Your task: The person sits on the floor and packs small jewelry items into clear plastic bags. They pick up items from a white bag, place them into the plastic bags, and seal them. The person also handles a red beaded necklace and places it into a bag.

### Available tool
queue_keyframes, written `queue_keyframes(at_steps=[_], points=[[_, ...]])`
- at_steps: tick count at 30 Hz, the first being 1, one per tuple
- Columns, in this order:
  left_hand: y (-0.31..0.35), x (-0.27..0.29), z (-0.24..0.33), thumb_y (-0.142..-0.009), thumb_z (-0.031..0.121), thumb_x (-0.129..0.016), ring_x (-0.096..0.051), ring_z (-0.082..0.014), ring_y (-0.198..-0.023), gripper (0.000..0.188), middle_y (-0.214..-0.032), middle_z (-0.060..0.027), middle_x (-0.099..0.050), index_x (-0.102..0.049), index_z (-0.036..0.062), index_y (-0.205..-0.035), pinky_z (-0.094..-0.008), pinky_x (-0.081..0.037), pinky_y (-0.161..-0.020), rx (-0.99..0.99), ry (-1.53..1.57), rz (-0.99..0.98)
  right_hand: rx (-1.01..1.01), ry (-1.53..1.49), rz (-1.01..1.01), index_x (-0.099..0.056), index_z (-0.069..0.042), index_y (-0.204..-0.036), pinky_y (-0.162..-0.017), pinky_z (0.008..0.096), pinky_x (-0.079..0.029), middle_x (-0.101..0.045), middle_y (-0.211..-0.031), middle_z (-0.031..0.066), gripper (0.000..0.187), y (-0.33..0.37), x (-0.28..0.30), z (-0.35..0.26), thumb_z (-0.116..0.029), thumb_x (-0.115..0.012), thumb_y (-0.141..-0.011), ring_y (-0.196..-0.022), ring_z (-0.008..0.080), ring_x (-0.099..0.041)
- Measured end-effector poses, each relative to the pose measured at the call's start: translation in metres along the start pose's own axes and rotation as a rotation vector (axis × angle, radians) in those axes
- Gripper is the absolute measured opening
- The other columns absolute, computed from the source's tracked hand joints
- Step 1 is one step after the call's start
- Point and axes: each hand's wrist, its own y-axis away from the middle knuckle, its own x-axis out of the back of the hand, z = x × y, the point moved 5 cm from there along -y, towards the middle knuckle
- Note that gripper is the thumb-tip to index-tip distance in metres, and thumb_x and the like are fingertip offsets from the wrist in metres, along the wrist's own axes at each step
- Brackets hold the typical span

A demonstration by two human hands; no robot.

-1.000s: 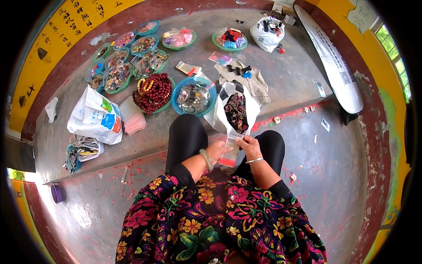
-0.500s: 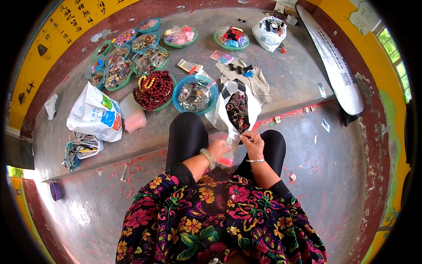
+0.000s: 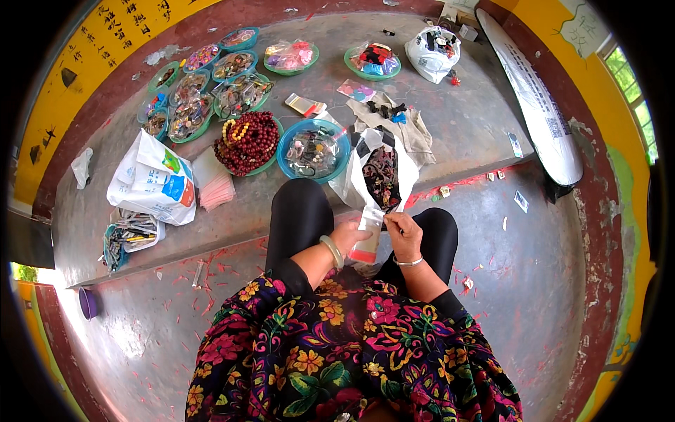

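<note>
Between my knees, my left hand (image 3: pixel 346 237) grips a small clear plastic packet (image 3: pixel 366 241) with a red band at its lower end, thumb on top. Close to the packet's right edge, my right hand (image 3: pixel 405 239) has its fingers curled in a pinch; whatever they hold is too small to make out. Just beyond both hands stands an open white plastic bag (image 3: pixel 406 171) with dark floral-patterned items (image 3: pixel 380 176) inside. To its left, a blue basin (image 3: pixel 284 159) holds packets of small pieces.
Dark red beads (image 3: pixel 246 144) heap in a green basin. Several basins of packaged trinkets spread to the far left. A white-and-blue bag (image 3: pixel 151 179) stands left, beside a container of pens (image 3: pixel 137 228). A beige cloth (image 3: pixel 415 137) lies beyond the open bag. The raised ledge's edge crosses before my knees.
The packet has turned flatter toward me, showing more of its face and red band. My right hand has shifted slightly down, its fingers curling more.
</note>
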Motion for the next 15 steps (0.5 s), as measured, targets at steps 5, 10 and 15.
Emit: queue_keyframes(at_steps=[5,10,15], points=[[-0.001,0.001,0.001,-0.079,0.007,-0.055,-0.059,-0.0145,-0.072,0.015,-0.082,-0.0081,-0.061,-0.057,-0.0029,-0.089,-0.0265,-0.047,-0.067,-0.031,-0.045,0.007,-0.430,-0.480,-0.104,-0.054,-0.005,-0.082,-0.042,0.0164,-0.033,-0.053,-0.063,-0.0012,0.010,0.003,-0.010,0.019,-0.003,-0.061,-0.075,-0.048,0.0031,-0.042],[-0.004,0.001,0.005,-0.079,0.008,-0.055,-0.056,-0.0093,-0.070,0.014,-0.081,-0.0038,-0.060,-0.058,-0.0012,-0.089,-0.0222,-0.044,-0.066,-0.205,-0.394,-0.004,-0.457,-0.526,-0.147,-0.054,-0.006,-0.082,-0.038,0.0154,-0.028,-0.052,-0.062,-0.0033,0.014,0.004,-0.012,0.027,-0.003,-0.063,-0.072,-0.044,0.0021,-0.039],[0.000,-0.006,0.008,-0.080,0.009,-0.054,-0.054,-0.0084,-0.075,0.016,-0.084,-0.0032,-0.059,-0.055,-0.0005,-0.093,-0.0229,-0.043,-0.068,-0.242,-0.328,-0.076,-0.523,-0.551,-0.217,-0.056,-0.005,-0.074,-0.042,0.0162,-0.031,-0.052,-0.061,-0.0040,0.010,0.006,-0.012,0.027,0.000,-0.064,-0.071,-0.047,0.0024,-0.041]])
